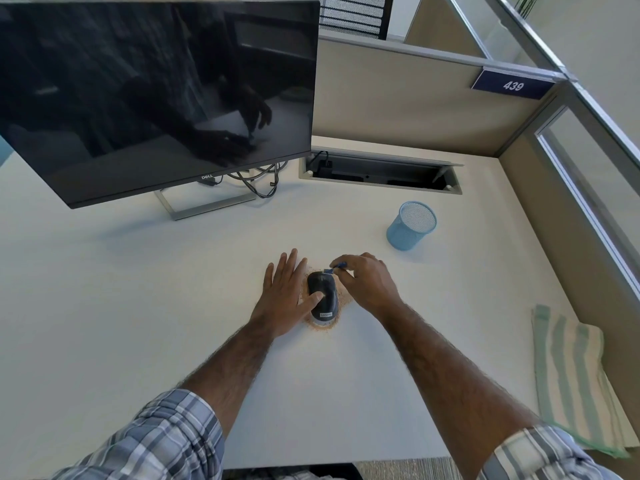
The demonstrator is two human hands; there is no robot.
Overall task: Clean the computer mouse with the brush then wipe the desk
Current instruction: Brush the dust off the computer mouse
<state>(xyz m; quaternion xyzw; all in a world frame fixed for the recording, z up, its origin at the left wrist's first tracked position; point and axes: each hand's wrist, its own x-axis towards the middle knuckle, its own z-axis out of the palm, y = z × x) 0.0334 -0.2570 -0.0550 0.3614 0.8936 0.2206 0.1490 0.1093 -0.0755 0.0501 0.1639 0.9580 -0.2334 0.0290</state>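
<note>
A dark, rounded plastic computer mouse [322,295] is seen near the middle of the white desk top [138,306], ringed by a scatter of tan crumbs [341,301]. It is steadied by the left hand [286,299]: palm flat on the desk just beside it, fingers spread, thumb pressed on the mouse's back, presumably so it cannot slide under brushing. A small blue-handled brush [335,268] is pinched between the fingertips of the right hand [363,284], its head brought to the mouse's front edge, at or just off the surface; contact cannot be told. Brushing step is judged in progress; crumbs on the desk are left for the wipe. A green-and-white striped folded cloth [571,368] is laid at the right desk edge, well apart, likely kept for that wipe. A light-blue mesh pen cup [412,226] is stood beyond the hands, a black monitor [156,91] at far left.
</note>
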